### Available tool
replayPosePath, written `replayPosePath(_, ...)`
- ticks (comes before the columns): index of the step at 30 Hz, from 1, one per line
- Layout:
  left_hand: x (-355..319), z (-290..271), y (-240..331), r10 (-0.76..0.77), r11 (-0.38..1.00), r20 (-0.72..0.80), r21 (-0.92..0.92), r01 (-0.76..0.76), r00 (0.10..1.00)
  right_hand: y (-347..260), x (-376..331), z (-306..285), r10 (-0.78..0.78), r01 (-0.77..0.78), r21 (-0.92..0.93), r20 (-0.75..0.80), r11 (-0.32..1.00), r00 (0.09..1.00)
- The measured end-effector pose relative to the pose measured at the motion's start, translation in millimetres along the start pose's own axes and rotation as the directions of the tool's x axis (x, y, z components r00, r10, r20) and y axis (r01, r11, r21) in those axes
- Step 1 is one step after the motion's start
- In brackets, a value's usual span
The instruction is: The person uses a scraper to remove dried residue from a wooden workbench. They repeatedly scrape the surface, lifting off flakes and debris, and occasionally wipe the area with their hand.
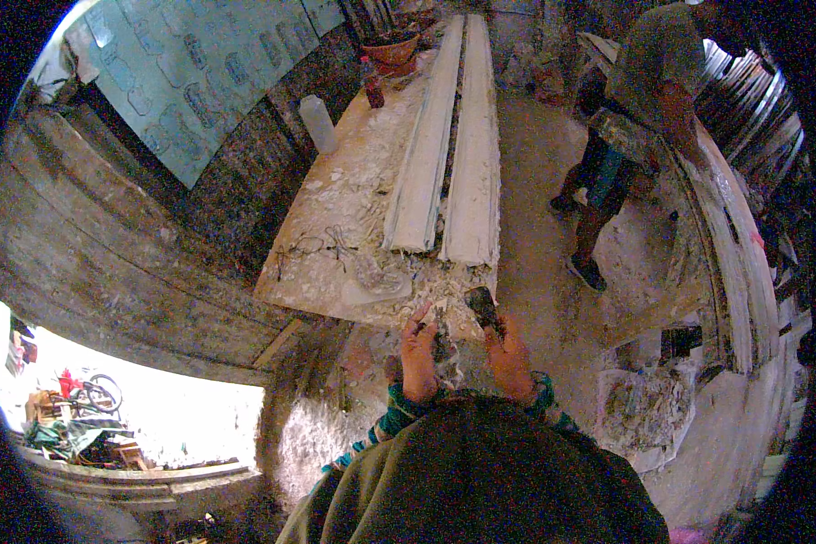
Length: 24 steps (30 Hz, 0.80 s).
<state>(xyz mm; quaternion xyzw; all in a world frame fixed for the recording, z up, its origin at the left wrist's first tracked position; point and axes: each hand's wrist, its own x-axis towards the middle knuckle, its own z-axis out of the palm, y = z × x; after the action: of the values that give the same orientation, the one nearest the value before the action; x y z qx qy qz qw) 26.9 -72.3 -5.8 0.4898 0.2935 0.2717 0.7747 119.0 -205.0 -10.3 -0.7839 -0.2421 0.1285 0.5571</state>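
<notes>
Centrally, a long worktop (pixel 335 199) extends away from the wearer, its surface spattered with whitish residue that is thickest toward the near right corner. Two parallel pale strips (pixel 473 154), separated by a narrow dark gap, lie lengthwise along its right edge, their near ends short of the near edge. Well apart from the right edge stands a co-worker (pixel 657 63), one arm lowered. An orange-brown basket (pixel 392 52) sits at the far left corner; a white container (pixel 317 124) stands by the left edge. Just inside the near edge lies a pale flat piece (pixel 372 288). The right hand (pixel 510 358), beside the near right corner, grasps a dark blocky tool (pixel 481 306) in its fingers; the tool appears over that corner. The left hand (pixel 418 358) is at the near edge, fingers partly bent; whether they grip anything cannot be told. A red bottle (pixel 371 83) stands near the basket. Thin dark strands (pixel 335 243) lie toward the near left corner.
</notes>
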Motion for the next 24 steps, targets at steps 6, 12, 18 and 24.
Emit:
replayPosePath(6,-13,16,28,0.082,0.964,0.100,-0.262,-0.053,0.992,24,2,-1,0.126,-0.189,0.353,0.195,0.916,0.973)
replayPosePath(12,-12,14,34,-0.099,0.937,0.097,-0.326,0.125,0.990,30,-2,4,0.354,-0.500,0.621,0.354,0.604,0.866)
replayPosePath(18,-14,11,29,-0.044,0.911,0.095,-0.404,0.078,0.995,20,-12,-4,0.372,-0.684,0.640,0.575,0.351,0.729)
replayPosePath(24,-12,6,22,0.116,0.969,0.050,-0.227,-0.102,0.992,24,-17,-3,0.326,-0.745,0.630,0.673,0.218,0.664)
